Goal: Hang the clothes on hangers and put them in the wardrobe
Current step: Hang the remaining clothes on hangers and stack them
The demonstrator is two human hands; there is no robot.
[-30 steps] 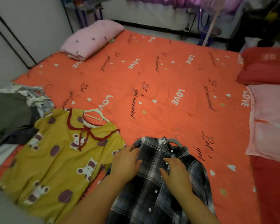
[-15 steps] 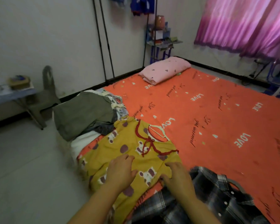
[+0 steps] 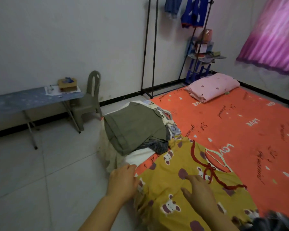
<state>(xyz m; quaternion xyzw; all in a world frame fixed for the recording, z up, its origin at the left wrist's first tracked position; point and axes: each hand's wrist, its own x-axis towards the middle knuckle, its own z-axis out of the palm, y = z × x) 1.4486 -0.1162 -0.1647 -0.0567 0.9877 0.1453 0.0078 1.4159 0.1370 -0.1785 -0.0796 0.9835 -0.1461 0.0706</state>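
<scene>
A yellow dress (image 3: 177,194) with animal prints and a red tie collar lies flat on the orange bed sheet (image 3: 240,130), a pale hanger (image 3: 215,159) showing in its neck. My left hand (image 3: 123,180) touches the dress's left edge, fingers relaxed. My right hand (image 3: 198,189) rests on the dress below the collar with a finger extended. A sliver of the plaid shirt (image 3: 274,222) shows at the bottom right. A pile of clothes (image 3: 137,130) topped by an olive garment lies at the bed's corner. The black clothes rack (image 3: 150,47) stands against the wall with blue garments (image 3: 193,12) hanging.
A pink pillow (image 3: 213,86) lies at the bed's far end. A blue folding table (image 3: 28,100) with a small box and a grey plastic chair (image 3: 88,100) stand on the tiled floor at left. A cluttered shelf (image 3: 202,54) and a pink curtain (image 3: 274,35) are at the back.
My view has swung left from the plaid shirt to the yellow dress and the rack. Both hands left the shirt and now lie on the dress.
</scene>
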